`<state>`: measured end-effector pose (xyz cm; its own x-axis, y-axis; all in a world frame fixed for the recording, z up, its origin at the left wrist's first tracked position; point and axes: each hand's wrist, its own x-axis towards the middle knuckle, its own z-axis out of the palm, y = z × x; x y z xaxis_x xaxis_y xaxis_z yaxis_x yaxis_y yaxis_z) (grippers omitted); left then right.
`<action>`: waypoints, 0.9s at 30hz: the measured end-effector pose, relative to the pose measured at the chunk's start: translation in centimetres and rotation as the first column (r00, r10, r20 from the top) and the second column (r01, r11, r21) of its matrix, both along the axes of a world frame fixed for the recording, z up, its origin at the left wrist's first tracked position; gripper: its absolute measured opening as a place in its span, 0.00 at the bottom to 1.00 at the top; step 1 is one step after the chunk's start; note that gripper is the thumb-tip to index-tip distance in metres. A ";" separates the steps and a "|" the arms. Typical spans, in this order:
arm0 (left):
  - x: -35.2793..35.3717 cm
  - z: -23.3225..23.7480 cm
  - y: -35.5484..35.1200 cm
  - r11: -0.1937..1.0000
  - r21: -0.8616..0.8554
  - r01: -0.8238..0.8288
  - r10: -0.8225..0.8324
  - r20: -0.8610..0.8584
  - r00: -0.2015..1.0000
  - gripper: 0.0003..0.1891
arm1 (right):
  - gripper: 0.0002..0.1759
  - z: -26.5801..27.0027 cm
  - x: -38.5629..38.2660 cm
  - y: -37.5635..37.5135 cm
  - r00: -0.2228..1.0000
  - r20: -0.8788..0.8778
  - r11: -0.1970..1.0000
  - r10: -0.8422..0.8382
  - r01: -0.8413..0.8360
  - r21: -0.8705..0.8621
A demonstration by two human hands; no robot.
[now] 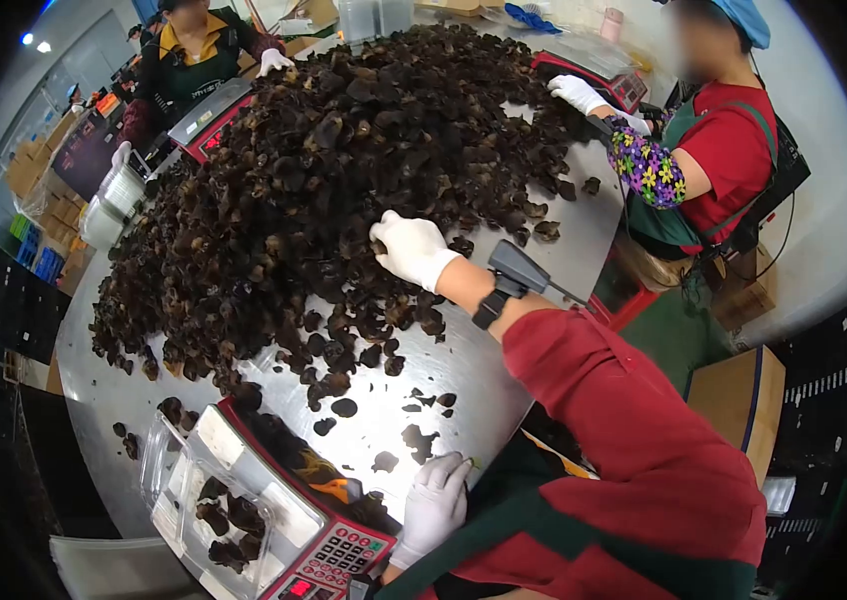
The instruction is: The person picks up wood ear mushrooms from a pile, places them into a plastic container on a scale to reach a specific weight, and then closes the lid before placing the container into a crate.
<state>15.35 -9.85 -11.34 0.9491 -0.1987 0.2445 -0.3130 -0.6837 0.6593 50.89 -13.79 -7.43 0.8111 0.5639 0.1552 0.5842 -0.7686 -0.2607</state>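
A large heap of dark wood ear mushrooms covers much of the metal table. My right hand, in a white glove, reaches to the near side of the heap, its fingers curled round a dark mushroom piece. Close to the table's near edge, my left hand, also gloved, has its fingers bent and pressed together; I cannot tell what is in them. Left of it stands a red scale with a clear plastic tray on top. Several mushroom pieces lie in that tray.
Across the table on the right, a person in red works at another scale. A second person stands at the far left by a scale. Stacked clear trays sit at the left edge. Loose mushroom pieces are scattered nearby.
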 end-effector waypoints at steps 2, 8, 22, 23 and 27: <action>0.0 0.0 0.1 1.000 -0.022 -0.007 0.007 0.026 1.000 0.20 | 0.11 -0.2 0.2 -0.2 0.998 0.037 0.992 0.048 -0.052 0.115; -1.5 0.2 1.3 0.999 -0.034 -0.004 0.007 0.093 0.996 0.21 | 0.30 4.7 2.0 2.0 0.976 0.205 0.913 0.079 -0.154 0.379; -4.1 4.1 3.7 0.996 0.037 -0.082 0.077 0.119 0.990 0.26 | 0.18 5.3 5.0 6.3 0.976 0.200 0.996 0.090 -0.093 0.005; -4.2 4.5 3.8 0.995 0.052 -0.079 0.071 0.133 0.989 0.26 | 0.18 4.9 4.0 5.3 0.978 0.184 0.992 0.097 -0.110 0.060; -4.5 6.2 4.5 0.994 0.086 -0.065 0.051 0.154 0.987 0.25 | 0.18 4.0 0.9 1.5 0.986 0.026 0.936 0.163 -0.163 0.313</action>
